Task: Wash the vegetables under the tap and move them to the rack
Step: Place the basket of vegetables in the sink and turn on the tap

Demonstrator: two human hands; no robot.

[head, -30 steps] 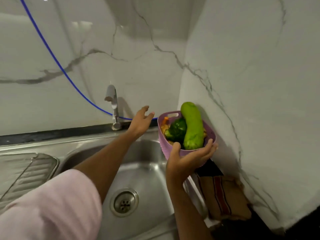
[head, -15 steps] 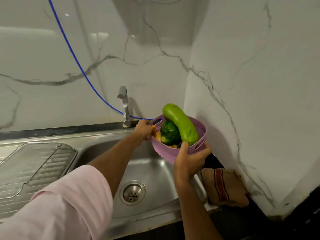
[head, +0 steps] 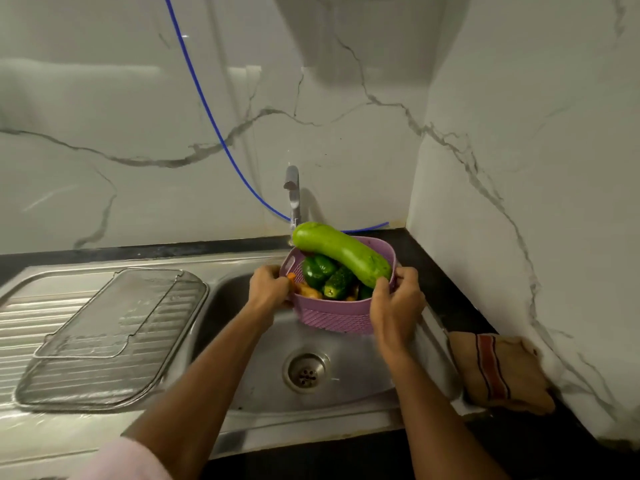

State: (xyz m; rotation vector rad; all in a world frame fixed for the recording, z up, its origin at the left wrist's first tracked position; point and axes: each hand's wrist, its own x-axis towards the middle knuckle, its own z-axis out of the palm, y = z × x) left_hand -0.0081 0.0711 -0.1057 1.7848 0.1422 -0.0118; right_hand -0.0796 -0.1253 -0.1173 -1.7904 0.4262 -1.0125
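Holding the purple colander basket point(head: 332, 315) up over the sink basin point(head: 242, 341), both hands clamp its rim, and the vegetables ride inside it, right below the tap point(head: 292, 188). Biggest of the load is a long pale-green gourd point(head: 341, 252), lying slantwise across the top with its blunt end poking out over the far rim, just under the spout. Tucked beneath it: a dark green capsicum point(head: 317, 270), a bumpy cucumber point(head: 337, 284), and something orange at the left edge, likely a carrot point(head: 292, 276). Left hand point(head: 268, 287) has fingers curled onto the rim beside the handle slot; right hand point(head: 396, 301) wraps the near-right wall, thumb hooked over the lip against the gourd's end. A thin stream seems to fall at the spout, though it's too faint to call for sure.

So this reads as the rinsing stage, early on; nothing sits on the rack yet. That wire rack point(head: 110, 337) lies on the ribbed drainboard point(head: 31, 306), well to the left of the basin. Next move, by my reckoning: keep the basket level under the flow, since that gourd overhangs and could roll off, then lift pieces out one by one and carry them left. A folded cloth point(head: 498, 372) rests on the dark counter at right, and a blue hose point(head: 204, 98) trails down the marble wall behind the tap
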